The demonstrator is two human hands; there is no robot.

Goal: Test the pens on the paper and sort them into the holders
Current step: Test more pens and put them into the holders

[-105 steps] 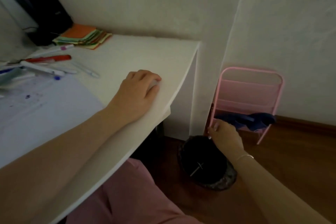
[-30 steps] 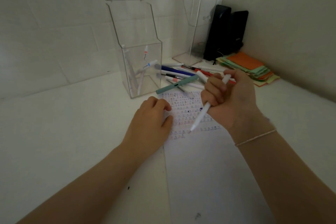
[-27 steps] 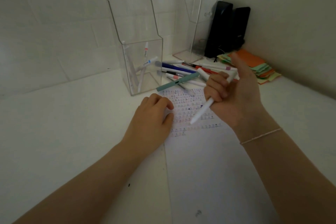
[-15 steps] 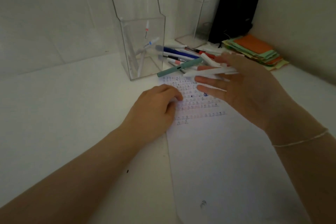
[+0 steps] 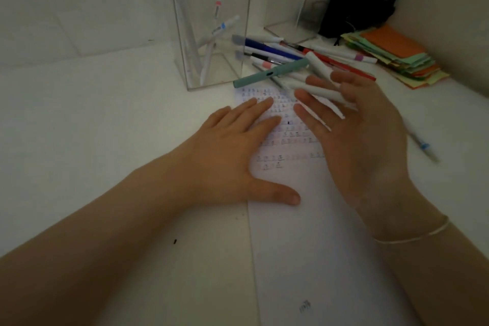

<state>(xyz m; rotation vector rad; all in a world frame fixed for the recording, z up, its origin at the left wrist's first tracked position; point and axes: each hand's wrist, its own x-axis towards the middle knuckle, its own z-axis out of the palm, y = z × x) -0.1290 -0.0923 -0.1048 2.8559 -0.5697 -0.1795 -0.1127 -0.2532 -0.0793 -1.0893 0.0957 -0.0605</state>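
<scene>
Since the previous frame, right hand [image 5: 362,137] has uncurled from its writing grip: fingers spread, a white pen [image 5: 317,91] lying across the fingertips, not clasped. Left hand [image 5: 235,151] flat on the paper [image 5: 304,246], holding nothing. Loose pens [image 5: 285,55] heaped just beyond; near holder [image 5: 211,34] has several. Judgement: test done, sorting next.

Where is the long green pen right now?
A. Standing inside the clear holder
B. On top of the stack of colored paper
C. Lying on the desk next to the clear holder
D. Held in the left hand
C: the green pen lies flat on the desk among the loose pens, just right of the clear holder, with neither hand on it.
</scene>
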